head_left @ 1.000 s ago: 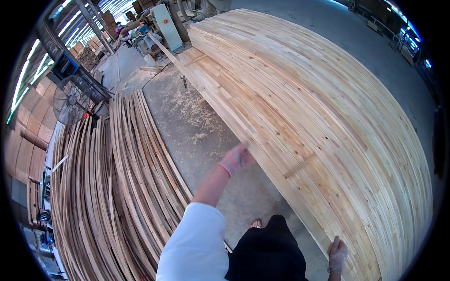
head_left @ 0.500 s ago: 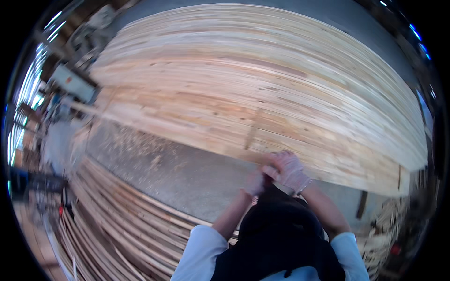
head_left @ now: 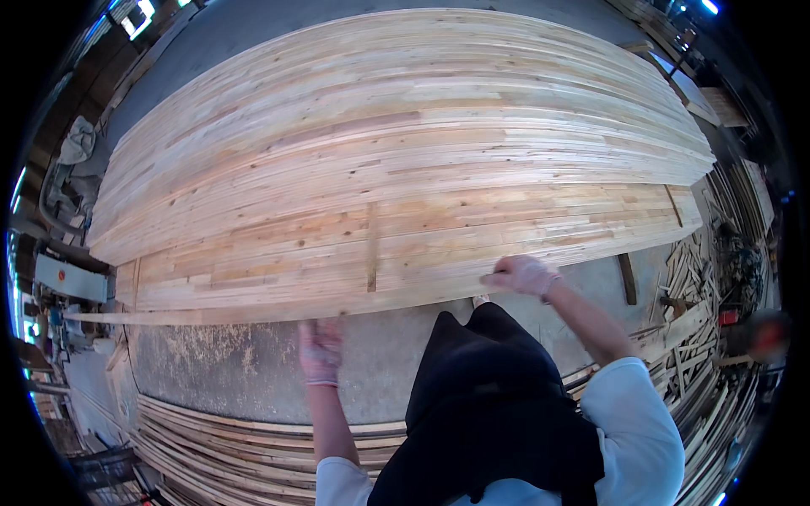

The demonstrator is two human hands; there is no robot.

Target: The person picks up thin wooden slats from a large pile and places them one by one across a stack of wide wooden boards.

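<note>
A wide stack of long pale wooden boards (head_left: 405,169) fills the upper picture. Along its near edge lies a long thin wooden strip (head_left: 202,317) that runs out past the stack to the left. My right hand (head_left: 521,274), in a light glove, is closed on the stack's near edge to the right of the middle. My left hand (head_left: 321,350), also gloved and blurred by motion, is just below the strip near the middle; its grip cannot be made out. My dark apron hangs between my arms.
Concrete floor with sawdust (head_left: 211,363) lies between me and the stack. A pile of curved wooden strips (head_left: 219,438) lies at the lower left. Offcuts and scrap wood (head_left: 700,312) sit at the right. A short batten (head_left: 372,249) lies across the boards. Machinery (head_left: 72,278) stands at far left.
My view has swung round to face the board stack squarely. My hands, together at the stack's edge half a second ago, are now spread apart along it.
</note>
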